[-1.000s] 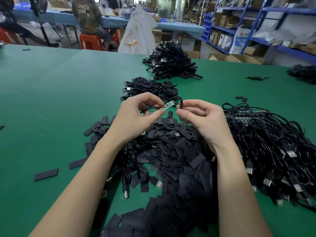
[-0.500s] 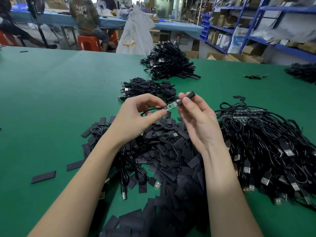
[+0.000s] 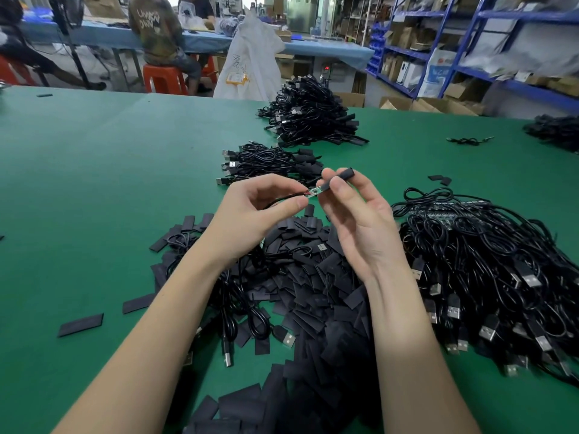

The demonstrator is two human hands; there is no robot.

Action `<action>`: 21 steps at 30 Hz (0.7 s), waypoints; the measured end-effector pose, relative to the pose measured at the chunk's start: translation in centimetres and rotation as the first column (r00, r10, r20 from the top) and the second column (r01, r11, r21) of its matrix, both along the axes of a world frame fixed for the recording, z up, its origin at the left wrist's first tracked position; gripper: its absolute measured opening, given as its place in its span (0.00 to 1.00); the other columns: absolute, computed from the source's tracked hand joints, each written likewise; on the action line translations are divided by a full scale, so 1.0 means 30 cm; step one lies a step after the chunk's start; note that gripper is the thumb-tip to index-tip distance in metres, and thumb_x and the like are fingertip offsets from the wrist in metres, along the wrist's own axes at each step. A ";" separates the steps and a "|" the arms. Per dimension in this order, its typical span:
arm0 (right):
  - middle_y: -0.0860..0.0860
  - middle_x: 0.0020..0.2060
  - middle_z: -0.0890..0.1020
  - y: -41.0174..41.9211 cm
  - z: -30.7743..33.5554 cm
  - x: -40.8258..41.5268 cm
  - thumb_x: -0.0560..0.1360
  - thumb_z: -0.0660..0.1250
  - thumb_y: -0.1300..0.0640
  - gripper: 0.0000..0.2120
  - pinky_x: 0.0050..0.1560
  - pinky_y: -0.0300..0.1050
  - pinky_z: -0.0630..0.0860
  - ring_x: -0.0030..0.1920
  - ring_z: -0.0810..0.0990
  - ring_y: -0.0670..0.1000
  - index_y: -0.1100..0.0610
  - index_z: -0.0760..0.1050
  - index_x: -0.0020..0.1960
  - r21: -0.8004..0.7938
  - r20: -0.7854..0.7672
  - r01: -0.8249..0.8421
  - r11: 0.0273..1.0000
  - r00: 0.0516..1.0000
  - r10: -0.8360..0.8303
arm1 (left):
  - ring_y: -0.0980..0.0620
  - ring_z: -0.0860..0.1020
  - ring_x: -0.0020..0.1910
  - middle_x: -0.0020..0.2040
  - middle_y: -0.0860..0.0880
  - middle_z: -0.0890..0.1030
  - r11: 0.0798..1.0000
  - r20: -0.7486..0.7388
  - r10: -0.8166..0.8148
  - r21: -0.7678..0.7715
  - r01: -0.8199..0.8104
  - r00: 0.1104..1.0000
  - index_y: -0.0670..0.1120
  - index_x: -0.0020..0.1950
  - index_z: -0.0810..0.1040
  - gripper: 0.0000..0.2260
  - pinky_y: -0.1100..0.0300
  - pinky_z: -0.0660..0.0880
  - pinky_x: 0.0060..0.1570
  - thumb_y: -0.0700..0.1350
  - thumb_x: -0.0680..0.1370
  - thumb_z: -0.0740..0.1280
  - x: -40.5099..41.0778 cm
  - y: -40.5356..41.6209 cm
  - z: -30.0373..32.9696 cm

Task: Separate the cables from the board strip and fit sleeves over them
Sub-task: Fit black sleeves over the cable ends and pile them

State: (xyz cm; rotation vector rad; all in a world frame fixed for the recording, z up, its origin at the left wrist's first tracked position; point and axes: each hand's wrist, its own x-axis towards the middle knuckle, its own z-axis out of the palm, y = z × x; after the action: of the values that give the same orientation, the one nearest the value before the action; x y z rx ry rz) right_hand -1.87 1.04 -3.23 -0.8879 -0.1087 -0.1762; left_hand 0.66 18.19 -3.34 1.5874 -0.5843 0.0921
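Note:
My left hand (image 3: 250, 211) pinches a thin black cable (image 3: 279, 200) just behind its small green board end (image 3: 314, 192). My right hand (image 3: 354, 220) pinches a black sleeve (image 3: 340, 178) between thumb and fingers, and the sleeve covers the far tip of that board. Both hands are raised above a heap of flat black sleeves (image 3: 313, 277) on the green table (image 3: 109, 183). To the right lies a tangle of black USB cables still on the board strip (image 3: 445, 214).
Two piles of black cables with sleeved ends lie beyond my hands, a small one (image 3: 269, 164) and a larger one (image 3: 310, 117). Loose sleeves (image 3: 81, 324) lie scattered at left. People sit at a blue table behind; blue shelving stands at right.
My right hand turned palm-up and brought the sleeve from beside the board onto its tip. The sleeve has slid a little further over the board. My left hand stayed in place.

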 end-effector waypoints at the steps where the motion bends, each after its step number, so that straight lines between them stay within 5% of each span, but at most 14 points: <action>1: 0.54 0.51 0.87 0.001 -0.001 0.000 0.69 0.73 0.62 0.08 0.54 0.40 0.81 0.50 0.85 0.49 0.57 0.81 0.49 0.008 -0.010 -0.014 1.000 1.000 0.014 | 0.67 0.79 0.38 0.40 0.60 0.84 1.000 -0.001 -0.001 -0.006 0.001 1.000 0.45 0.50 0.83 0.04 0.76 0.71 0.37 0.38 0.77 0.73 0.000 0.000 -0.001; 7: 0.54 0.52 0.87 0.022 -0.010 0.005 0.72 0.72 0.62 0.07 0.53 0.40 0.81 0.54 0.85 0.49 0.58 0.81 0.50 0.031 -0.070 -0.108 0.994 0.991 0.110 | 0.68 0.80 0.39 0.39 0.60 0.85 1.000 0.004 0.017 -0.018 -0.017 1.000 0.45 0.50 0.84 0.04 0.76 0.72 0.37 0.38 0.77 0.72 -0.005 -0.008 0.001; 21: 0.54 0.51 0.87 0.017 -0.015 0.009 0.76 0.71 0.64 0.07 0.52 0.37 0.80 0.53 0.86 0.48 0.58 0.79 0.53 -0.123 -0.065 -0.044 0.991 0.997 0.036 | 0.64 0.81 0.38 0.40 0.56 0.86 0.996 0.005 0.093 -0.001 -0.093 0.996 0.48 0.46 0.85 0.04 0.74 0.73 0.37 0.41 0.74 0.77 0.006 -0.009 -0.001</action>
State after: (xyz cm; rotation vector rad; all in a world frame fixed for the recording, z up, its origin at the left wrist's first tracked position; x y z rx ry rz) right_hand -1.59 1.54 -3.69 -1.0143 -0.0798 -0.1044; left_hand 0.83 17.92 -3.37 1.6135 -0.5148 0.1663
